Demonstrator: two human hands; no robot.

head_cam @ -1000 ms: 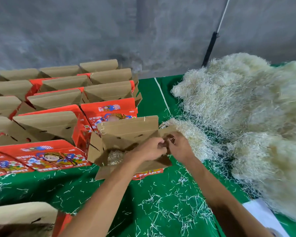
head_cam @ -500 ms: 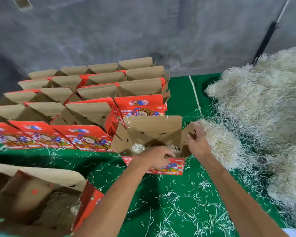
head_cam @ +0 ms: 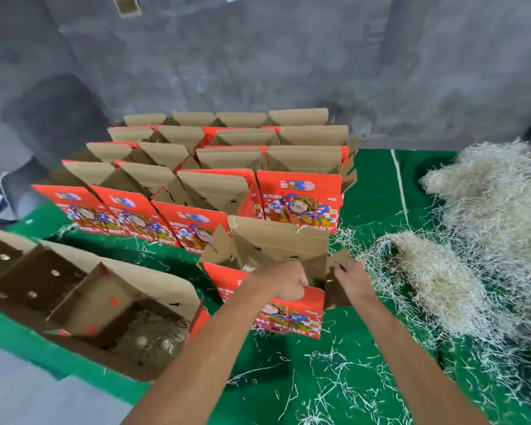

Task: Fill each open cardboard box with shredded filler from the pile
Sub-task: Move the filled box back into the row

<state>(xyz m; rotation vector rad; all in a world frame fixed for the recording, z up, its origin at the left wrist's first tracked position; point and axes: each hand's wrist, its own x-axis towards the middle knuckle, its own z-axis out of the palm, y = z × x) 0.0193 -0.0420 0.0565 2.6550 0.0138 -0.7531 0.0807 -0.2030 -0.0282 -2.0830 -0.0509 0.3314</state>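
Note:
An open red printed cardboard box (head_cam: 288, 317) stands on the green table in front of me, its brown lid flap upright behind it. My left hand (head_cam: 284, 282) grips the box's front top edge. My right hand (head_cam: 350, 279) holds the box's right side flap. A little pale filler shows inside the box between my hands. The big pile of shredded filler (head_cam: 488, 225) lies to the right, with a smaller clump (head_cam: 436, 271) just beside the box.
Rows of open red boxes (head_cam: 227, 167) stand behind, up to the grey wall. A large open brown carton (head_cam: 83, 289) with some filler in it sits at the near left. Loose shreds litter the green cloth (head_cam: 334, 378).
My view swung left and down. My left hand moved from inside the box to its front edge, my right hand shifted onto the side flap, and the box came nearer to me.

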